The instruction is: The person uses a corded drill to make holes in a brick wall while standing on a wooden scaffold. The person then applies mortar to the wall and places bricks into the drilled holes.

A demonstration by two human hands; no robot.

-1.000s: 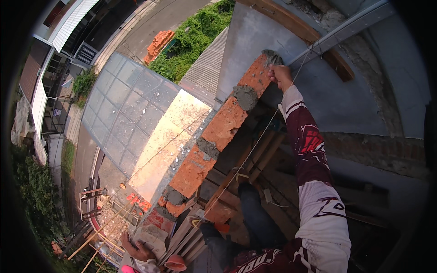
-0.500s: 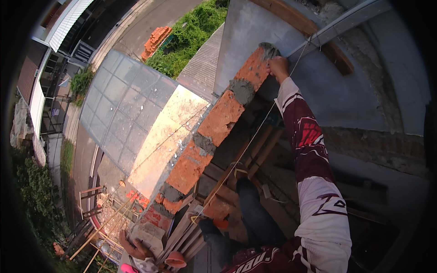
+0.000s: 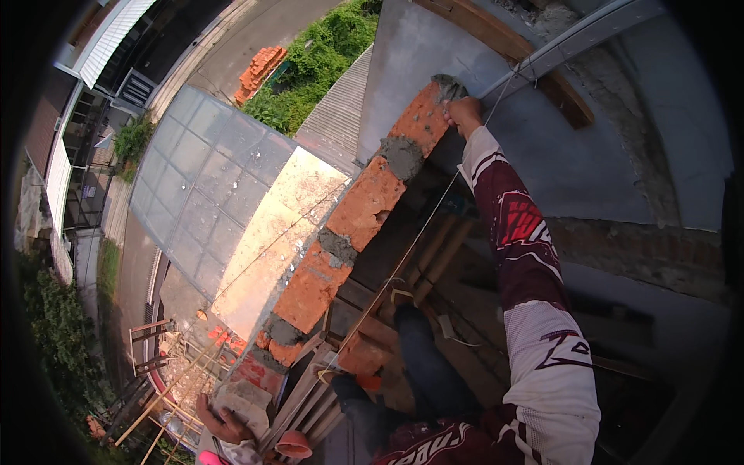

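Note:
My right hand [image 3: 464, 115] is at the far end of a row of orange bricks, its fingers curled in against the side of the last brick [image 3: 419, 122], beside the grey mortar [image 3: 449, 86] on its end. Whether something small is pinched there is hidden. Lumps of mortar [image 3: 401, 157] fill the joints between the bricks, and another brick [image 3: 361, 202] lies nearer to me. A taut string [image 3: 422, 246] runs along the row's right side, close to my right wrist. At lower left, my left hand [image 3: 221, 421] is open, fingers apart, by a greyish block [image 3: 246, 404] at the near end.
A pale board [image 3: 280, 225] and a glazed roof [image 3: 205, 170] lie below the wall's left side. Wooden planks [image 3: 310, 403] and a small orange bowl [image 3: 294, 444] are near my legs. A grey metal beam [image 3: 577, 46] crosses at upper right, and bamboo poles [image 3: 167, 391] stand lower left.
The whole view has shifted slightly to the left. My right hand stays at the far brick's end, and my left hand stays by the near end.

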